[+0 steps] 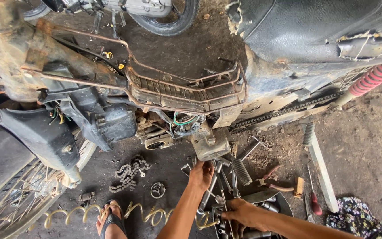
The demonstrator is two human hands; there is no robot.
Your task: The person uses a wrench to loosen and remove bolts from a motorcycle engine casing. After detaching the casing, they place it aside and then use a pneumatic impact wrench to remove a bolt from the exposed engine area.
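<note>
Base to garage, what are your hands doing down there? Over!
Left hand up on the engine underside. Right hand gripping tools in the tool pile. Loose chain lies nearby.

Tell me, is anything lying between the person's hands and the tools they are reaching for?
Nothing visible does. The left hand already rests among the loose metal tools on the ground below the engine, and the right hand is on the tools piled in the tray.

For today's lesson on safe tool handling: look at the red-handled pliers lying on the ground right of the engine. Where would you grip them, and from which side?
Grip the pliers by the two red handles, probably coming from above on the right. The handles splay apart toward open ground, while the metal nose points left toward the ribbed footpeg and the clutter of tools, so that end is crowded.
</note>
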